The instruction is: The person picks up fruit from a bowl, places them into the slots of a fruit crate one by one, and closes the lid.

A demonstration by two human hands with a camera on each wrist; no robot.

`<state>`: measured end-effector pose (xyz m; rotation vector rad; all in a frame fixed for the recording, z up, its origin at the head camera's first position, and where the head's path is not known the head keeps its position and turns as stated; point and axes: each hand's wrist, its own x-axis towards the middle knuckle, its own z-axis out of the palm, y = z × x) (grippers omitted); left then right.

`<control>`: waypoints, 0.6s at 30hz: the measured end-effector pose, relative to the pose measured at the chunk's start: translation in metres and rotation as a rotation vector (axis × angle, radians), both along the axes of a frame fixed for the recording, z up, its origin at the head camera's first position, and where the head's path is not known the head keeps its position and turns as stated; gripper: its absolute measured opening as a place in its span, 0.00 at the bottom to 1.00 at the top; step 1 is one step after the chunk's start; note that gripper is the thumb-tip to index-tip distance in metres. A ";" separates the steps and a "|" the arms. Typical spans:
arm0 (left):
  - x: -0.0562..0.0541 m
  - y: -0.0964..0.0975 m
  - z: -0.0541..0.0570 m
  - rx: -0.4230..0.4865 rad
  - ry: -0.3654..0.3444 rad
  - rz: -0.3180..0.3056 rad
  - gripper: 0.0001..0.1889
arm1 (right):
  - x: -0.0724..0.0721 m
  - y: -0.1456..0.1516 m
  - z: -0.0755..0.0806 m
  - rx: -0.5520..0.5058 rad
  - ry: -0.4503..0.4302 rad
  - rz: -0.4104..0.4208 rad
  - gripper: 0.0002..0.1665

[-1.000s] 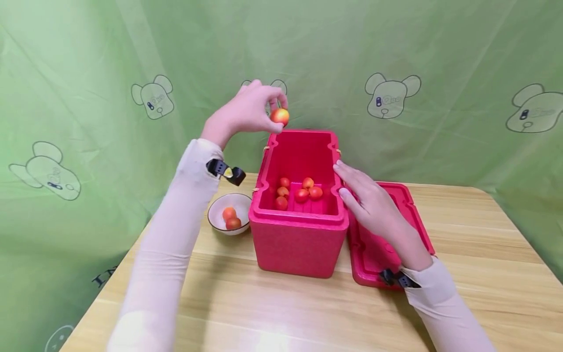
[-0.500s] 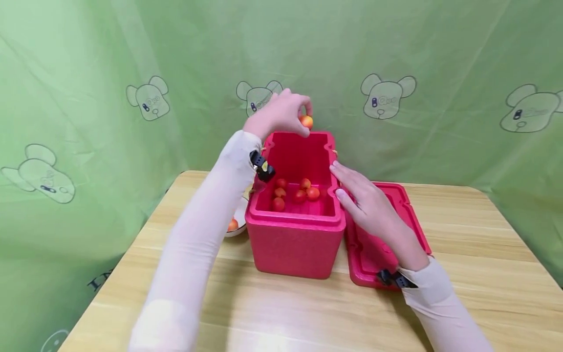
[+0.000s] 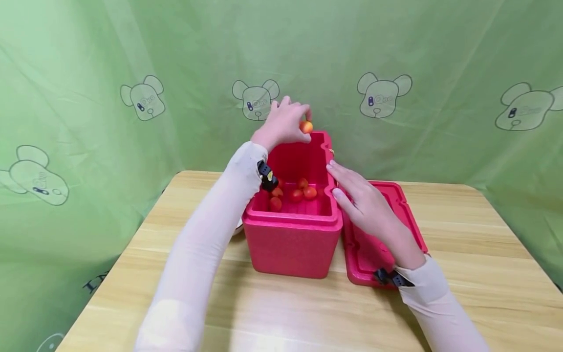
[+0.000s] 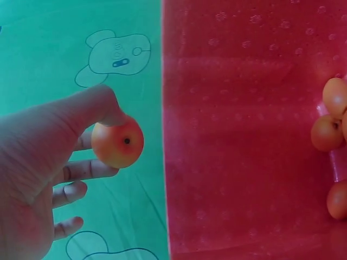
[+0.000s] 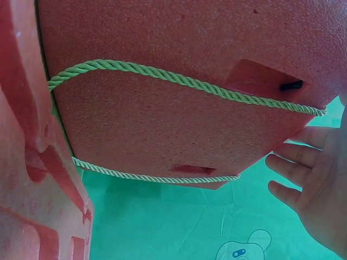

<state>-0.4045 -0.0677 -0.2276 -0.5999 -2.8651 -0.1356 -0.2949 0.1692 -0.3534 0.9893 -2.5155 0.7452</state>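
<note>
My left hand pinches a small orange-red apricot between thumb and fingertips. It is held up over the far end of an open red foam box; a dark dot marks its stem end. Several similar apricots lie on the box's floor, a few of them partly behind my left wrist. On the box's right rim rest the extended fingers of my right hand. The right wrist view shows those fingers by the box's upper edge.
Right of the box, its red lid lies flat on the wooden table. A bowl at the left is mostly hidden by my left sleeve. Rope runs along the box's side. A green curtain hangs behind.
My left hand has moved right with the apricot, from beyond the box's left corner to over its far end, then slightly lower. The right hand stays at the rim.
</note>
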 end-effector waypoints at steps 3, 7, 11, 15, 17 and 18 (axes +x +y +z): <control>-0.002 -0.001 -0.006 -0.012 0.027 0.016 0.21 | 0.000 0.000 0.000 0.002 0.006 0.001 0.40; -0.004 -0.003 -0.016 0.012 0.020 0.036 0.22 | -0.001 -0.001 -0.001 0.004 0.008 0.003 0.40; -0.006 -0.005 -0.025 0.037 -0.022 0.052 0.22 | -0.001 -0.001 -0.001 0.001 0.003 0.004 0.40; -0.009 -0.005 -0.030 0.054 -0.044 0.063 0.22 | -0.001 -0.001 -0.001 -0.008 0.003 0.005 0.41; -0.010 -0.005 -0.031 0.066 -0.043 0.062 0.22 | -0.001 -0.001 -0.001 -0.012 0.004 0.005 0.42; -0.010 -0.005 -0.031 0.070 -0.043 0.063 0.22 | -0.001 -0.001 -0.001 -0.013 0.005 0.004 0.42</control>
